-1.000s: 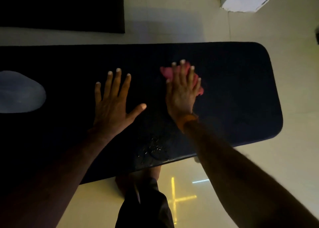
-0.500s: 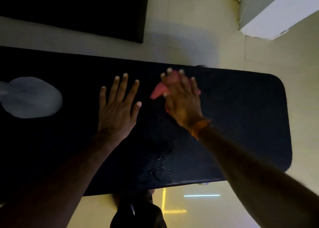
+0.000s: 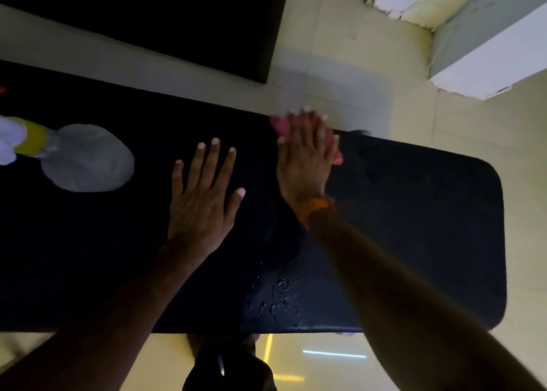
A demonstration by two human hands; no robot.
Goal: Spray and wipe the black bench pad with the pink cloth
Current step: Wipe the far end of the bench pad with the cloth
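Observation:
The black bench pad [image 3: 414,213] runs across the view from left to right. My right hand [image 3: 305,156] presses flat on the pink cloth [image 3: 279,123] at the pad's far edge; the cloth shows at the fingertips and beside the palm. An orange band circles that wrist. Flat on the pad just left of it rests my left hand [image 3: 204,195], fingers spread and holding nothing. A spray bottle [image 3: 85,156], clear with a yellow collar and white head, lies on its side on the pad at the left. Wet droplets [image 3: 275,299] glisten near the pad's near edge.
Pale floor tiles [image 3: 340,73] surround the bench. A second black pad or mat [image 3: 177,14] lies beyond it at the top left. A white and grey block [image 3: 479,41] sits at the top right. My foot [image 3: 225,358] shows below the near edge.
My right hand has slid the pink cloth away from me, from the pad's middle to its far edge. The left hand stays planted. The view has shifted, and the bottle's head now shows.

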